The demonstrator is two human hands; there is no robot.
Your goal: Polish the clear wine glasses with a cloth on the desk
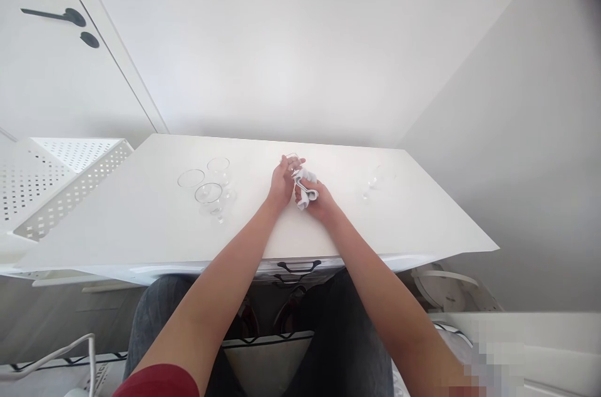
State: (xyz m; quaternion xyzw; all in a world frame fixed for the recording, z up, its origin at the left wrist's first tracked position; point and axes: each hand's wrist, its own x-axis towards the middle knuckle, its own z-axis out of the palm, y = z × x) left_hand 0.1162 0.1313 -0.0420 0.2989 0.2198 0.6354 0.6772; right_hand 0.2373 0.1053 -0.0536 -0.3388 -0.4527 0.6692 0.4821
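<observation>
My left hand is wrapped round a clear stemmed glass over the middle of the white table. My right hand grips a small white cloth and presses it against that glass. The two hands touch each other. Three more clear glasses stand to the left: one at the back, one further left, one nearest me. Another glass stands alone to the right.
A white perforated rack sits past the table's left edge. A white door with a dark handle is at the upper left. White walls rise behind and to the right. A dark drawer handle shows under the table's front edge.
</observation>
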